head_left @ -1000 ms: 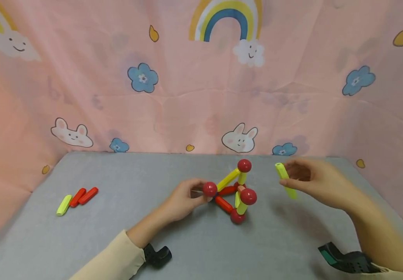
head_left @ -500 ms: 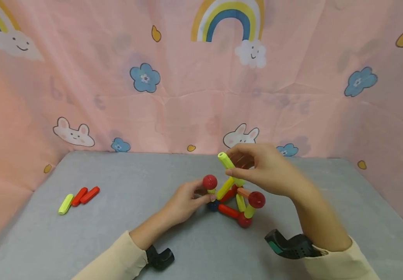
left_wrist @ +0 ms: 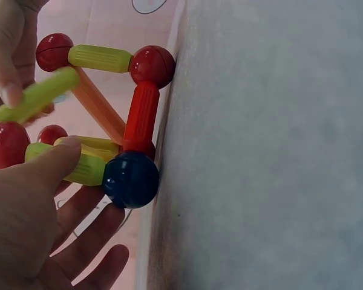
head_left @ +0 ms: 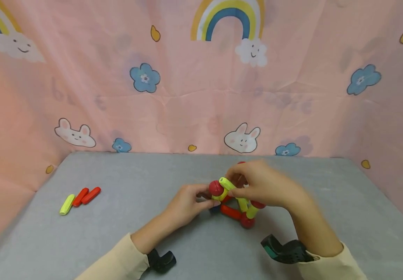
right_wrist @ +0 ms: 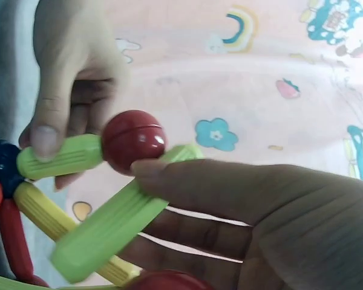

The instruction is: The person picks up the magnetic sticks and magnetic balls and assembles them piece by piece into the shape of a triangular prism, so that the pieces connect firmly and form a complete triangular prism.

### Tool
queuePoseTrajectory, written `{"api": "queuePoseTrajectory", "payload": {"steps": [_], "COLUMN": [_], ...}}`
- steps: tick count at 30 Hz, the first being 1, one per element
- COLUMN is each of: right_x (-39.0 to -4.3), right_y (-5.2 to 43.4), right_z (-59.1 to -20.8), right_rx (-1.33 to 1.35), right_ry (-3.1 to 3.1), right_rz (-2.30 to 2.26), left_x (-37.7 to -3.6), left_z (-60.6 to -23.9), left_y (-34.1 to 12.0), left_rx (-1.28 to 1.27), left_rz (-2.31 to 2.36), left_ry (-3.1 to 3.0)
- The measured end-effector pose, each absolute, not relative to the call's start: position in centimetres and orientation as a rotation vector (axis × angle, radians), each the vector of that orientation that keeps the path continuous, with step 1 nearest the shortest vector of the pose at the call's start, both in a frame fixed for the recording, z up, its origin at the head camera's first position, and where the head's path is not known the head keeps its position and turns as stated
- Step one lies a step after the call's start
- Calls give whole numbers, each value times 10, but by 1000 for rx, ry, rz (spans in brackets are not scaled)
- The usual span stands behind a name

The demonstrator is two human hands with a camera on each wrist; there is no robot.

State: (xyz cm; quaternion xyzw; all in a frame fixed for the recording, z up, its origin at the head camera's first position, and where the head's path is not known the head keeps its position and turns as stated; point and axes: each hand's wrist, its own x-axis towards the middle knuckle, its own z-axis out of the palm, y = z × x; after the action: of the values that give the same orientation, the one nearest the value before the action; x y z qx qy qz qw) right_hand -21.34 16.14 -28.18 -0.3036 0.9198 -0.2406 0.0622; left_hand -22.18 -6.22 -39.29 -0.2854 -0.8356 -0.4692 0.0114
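Observation:
A frame of magnetic rods and balls stands on the grey table. My left hand (head_left: 184,204) pinches an upright yellow-green rod (left_wrist: 85,171) between a red ball (head_left: 216,188) on top and a dark blue ball (left_wrist: 131,180) below. My right hand (head_left: 266,184) pinches a loose yellow-green rod (right_wrist: 109,226) between thumb and fingers. That rod's upper end is close by the red ball in the head view. A red rod (head_left: 231,212) runs along the base to another red ball (head_left: 247,221). Part of the frame is hidden behind my right hand.
On the left side of the grey table (head_left: 135,175) lie a yellow-green rod (head_left: 67,204) and two red rods (head_left: 91,195). A pink printed curtain (head_left: 187,97) hangs behind the table and along its sides.
My right hand has come left from the table's right side with the loose rod, over the frame, then lowered to the red ball. The left hand keeps its hold, and the frame has shifted slightly.

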Motion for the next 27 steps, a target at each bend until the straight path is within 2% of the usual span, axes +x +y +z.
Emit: {"api": "queuePoseTrajectory", "payload": {"steps": [7,27], "right_x": [-214,-214], "right_y": [155,148], "right_z": [-288,-296], "right_rx": [-838,-865], "right_ry": [2736,2728], "right_rz": [-610,-526], "left_x": [-222,-222], "left_z": [-393,-394], "left_y": [-64,-64], "left_rx": [-893,-927], "left_rz": [-1484,-1445], "left_ry": [-2595,-2598]}}
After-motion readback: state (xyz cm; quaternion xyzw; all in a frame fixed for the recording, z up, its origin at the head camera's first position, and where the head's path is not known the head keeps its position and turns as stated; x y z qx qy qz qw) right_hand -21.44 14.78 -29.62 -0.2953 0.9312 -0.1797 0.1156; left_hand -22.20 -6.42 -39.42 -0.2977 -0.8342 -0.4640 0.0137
